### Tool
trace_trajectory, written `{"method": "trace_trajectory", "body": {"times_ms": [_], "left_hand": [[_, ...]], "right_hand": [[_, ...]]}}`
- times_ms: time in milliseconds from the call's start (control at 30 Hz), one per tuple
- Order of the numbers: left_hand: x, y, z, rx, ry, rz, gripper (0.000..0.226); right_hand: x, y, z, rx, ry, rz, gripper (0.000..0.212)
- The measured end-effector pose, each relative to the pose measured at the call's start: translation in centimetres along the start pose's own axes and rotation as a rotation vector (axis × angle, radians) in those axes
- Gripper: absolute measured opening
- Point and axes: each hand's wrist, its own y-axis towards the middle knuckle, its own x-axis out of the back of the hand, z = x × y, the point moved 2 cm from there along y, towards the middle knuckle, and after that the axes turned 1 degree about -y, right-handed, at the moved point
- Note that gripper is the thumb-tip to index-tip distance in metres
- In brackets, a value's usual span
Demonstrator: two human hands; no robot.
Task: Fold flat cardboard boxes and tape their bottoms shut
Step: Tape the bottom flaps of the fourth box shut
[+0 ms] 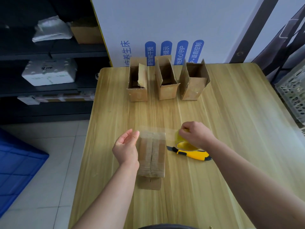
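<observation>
Cardboard box (151,154) lies near the table's (214,113) front edge, a bit L of centre. Its closed flaps face up and the seam runs front to back. A cardboard flap (149,183) sticks out flat on the table at its near end. L hand (125,146) is beside the box's L side, palm toward it, fingers loosely curved w/ the thumb apart from them. The thumb tip is at the box's far-L corner, where the clear tape (170,130) starts. The tape strip stretches across the box's far end to the roll (183,142), just R of the box. R hand (196,135) is curled tight on the roll, knuckles up. A yellow knife (193,154) lies on the table just under that wrist, blade end pointing at the box. Three open boxes (168,90) stand in a row toward the far edge, flaps up. Behind the far edge is a white panel (165,22) w/ blue labels. Dark shelves (49,53) are off the L edge, w/ a blue crate (16,162) on the floor. A grey basket (292,90) is off the R edge.
</observation>
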Motion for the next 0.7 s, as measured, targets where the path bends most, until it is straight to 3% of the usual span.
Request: {"method": "trace_trajectory", "body": {"times_ms": [133,700], "left_hand": [[-0.1,0.0,0.6,0.019,-0.004,-0.031,0.022],[0.3,0.4,2.0,0.076,-0.026,-0.082,0.025]], "right_hand": [[-0.6,0.2,0.0,-0.034,-0.084,-0.016,0.047],[-2.3,1.1,-0.2,-0.011,-0.188,-0.013,0.048]]}}
